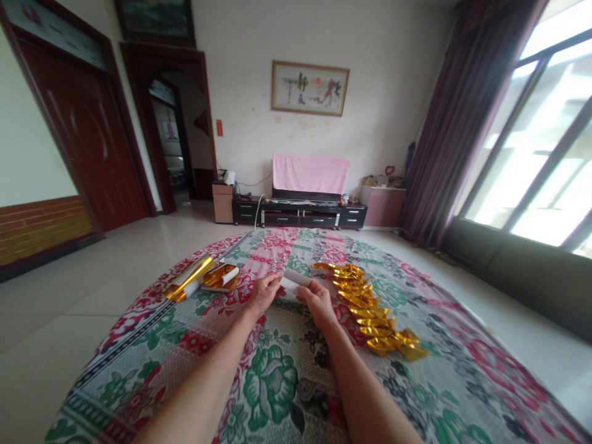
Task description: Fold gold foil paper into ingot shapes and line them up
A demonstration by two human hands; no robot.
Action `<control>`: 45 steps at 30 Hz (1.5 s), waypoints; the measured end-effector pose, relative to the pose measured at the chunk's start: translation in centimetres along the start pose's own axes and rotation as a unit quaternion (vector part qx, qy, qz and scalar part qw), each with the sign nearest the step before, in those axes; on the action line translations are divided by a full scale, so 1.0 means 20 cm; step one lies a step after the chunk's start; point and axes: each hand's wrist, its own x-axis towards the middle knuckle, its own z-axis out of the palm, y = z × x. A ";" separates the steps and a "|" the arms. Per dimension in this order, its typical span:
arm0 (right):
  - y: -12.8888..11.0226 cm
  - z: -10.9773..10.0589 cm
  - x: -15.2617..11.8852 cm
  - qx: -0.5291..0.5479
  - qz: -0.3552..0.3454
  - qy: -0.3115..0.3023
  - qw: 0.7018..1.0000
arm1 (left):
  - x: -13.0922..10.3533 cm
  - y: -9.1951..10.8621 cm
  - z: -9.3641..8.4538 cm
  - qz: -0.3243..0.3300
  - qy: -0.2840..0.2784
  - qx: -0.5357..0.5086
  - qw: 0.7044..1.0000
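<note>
A sheet of paper (296,279), white on the side facing me, is held up between my hands over the patterned cloth. My left hand (264,294) pinches its left end, fingers closed. At its right end, my right hand (319,301) grips it with thumb and fingers. The sheet looks partly folded or curled; its far side is hidden. Just right of my right hand, several folded gold foil pieces (370,308) lie in a long row. Left of my left hand are a curled gold sheet (190,279) and a stack of gold and white sheets (221,277).
A flowered cloth (272,385) covers the rounded surface before me. Beyond it, a low black cabinet (300,216) stands at the wall beneath a pink cloth (311,173). A dark curtain (444,123) and window are at the right, a red door (83,129) at the left.
</note>
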 end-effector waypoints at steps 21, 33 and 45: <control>-0.01 0.01 -0.01 -0.047 -0.008 -0.026 0.999 | 0.01 -0.01 0.02 0.053 -0.013 -0.007 0.998; 0.02 0.00 0.01 -0.096 -0.040 -0.051 0.993 | 0.02 -0.01 0.04 0.034 0.005 -0.027 0.999; 0.03 -0.01 0.03 -0.138 -0.074 -0.040 0.987 | 0.03 -0.05 0.03 0.057 -0.011 -0.004 0.998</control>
